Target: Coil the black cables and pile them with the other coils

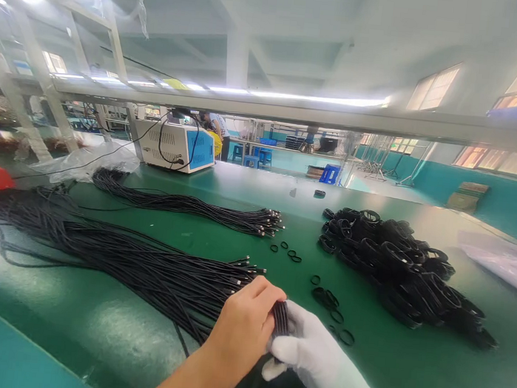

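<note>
My bare left hand (247, 315) and my white-gloved right hand (316, 352) meet near the front of the green table. Between them is a coiled black cable (280, 318), its turns pressed side by side. My left fingers close on the coil's left side, while the gloved fingers and thumb wrap its right side. Part of the coil is hidden by the hands. Left of them lies a thick bundle of straight black cables (142, 262) with small metal-tipped plugs. Just beyond my right hand, several thin black rings (347, 337) are scattered on the table.
A second cable bundle (193, 206) lies farther back. At right is a large heap of coiled black cables (399, 256). A white and blue machine box (176, 146) stands behind, beside a clear plastic bag (92, 163). A shelf beam (266, 110) crosses above the table.
</note>
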The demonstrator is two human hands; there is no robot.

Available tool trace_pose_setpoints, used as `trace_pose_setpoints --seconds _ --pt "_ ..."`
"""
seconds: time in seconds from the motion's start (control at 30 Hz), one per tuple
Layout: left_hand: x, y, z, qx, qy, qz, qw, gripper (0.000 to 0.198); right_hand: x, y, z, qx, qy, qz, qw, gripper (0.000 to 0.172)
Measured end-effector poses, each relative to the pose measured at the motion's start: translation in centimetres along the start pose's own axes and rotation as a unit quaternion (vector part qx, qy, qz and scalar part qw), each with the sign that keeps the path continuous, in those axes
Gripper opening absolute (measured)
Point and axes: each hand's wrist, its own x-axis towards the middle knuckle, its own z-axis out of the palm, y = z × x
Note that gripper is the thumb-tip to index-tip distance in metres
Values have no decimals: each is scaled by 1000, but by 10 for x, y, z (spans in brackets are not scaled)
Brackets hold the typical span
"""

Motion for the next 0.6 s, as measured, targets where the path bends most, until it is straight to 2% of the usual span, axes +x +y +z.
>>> trace_pose_setpoints --seconds 0.07,0.17,0.37,0.43,0.5,0.6 --pt "-3 -6 8 8 32 28 999 36 -1 2 1 6 -1 -3 1000 42" --pt "-3 -13 15 -39 76 11 996 34 2 6 -2 40 -36 -5 999 51" --pt "11 -9 16 -56 61 -26 996 36 11 12 -4 45 -12 -37 998 43" --pt "17 -9 11 -59 40 -44 997 35 11 12 -5 82 -16 -41 996 35" --pt "22 -12 1 -98 -10 -75 992 31 10 11 -7 131 -41 -31 990 31" --pt "26 -22 -18 -235 -114 -121 958 34 7 11 -12 204 -98 1 974 39"
